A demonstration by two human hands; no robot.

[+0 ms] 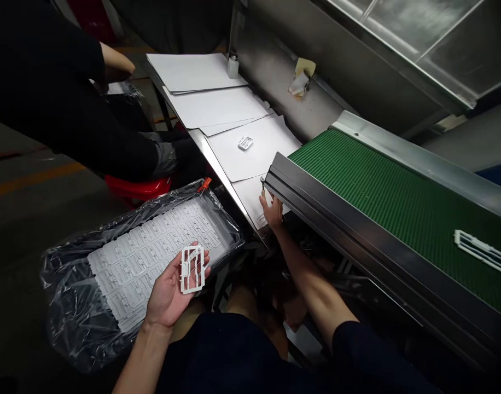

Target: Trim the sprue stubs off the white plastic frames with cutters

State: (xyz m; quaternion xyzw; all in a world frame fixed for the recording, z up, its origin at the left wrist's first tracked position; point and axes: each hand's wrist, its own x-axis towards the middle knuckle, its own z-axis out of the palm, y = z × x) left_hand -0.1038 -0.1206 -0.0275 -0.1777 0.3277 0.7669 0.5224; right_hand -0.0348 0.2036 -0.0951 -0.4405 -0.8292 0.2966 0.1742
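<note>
A white plastic frame point(192, 269) with rectangular cut-outs rests on the palm and fingers of my left hand point(173, 290), the thumb along its edge. My left hand is above a tray of similar parts point(139, 246). At the near end of the green conveyor, my right hand point(273, 210) is over the white sheet, its fingers curled. A small slim object with a shiny tip point(262, 183) stands up by its fingertips; its kind cannot be made out. Farther up the sheets lies another small white plastic part point(245, 143).
The green ribbed conveyor point(377, 202) runs at right, carrying another white frame point(483, 251). White sheets point(217, 106) cover the metal table, with a small bottle point(233, 65) at the back. Clear plastic lines the tray. A person in dark clothes point(70, 104) sits at left on a red stool point(138, 189).
</note>
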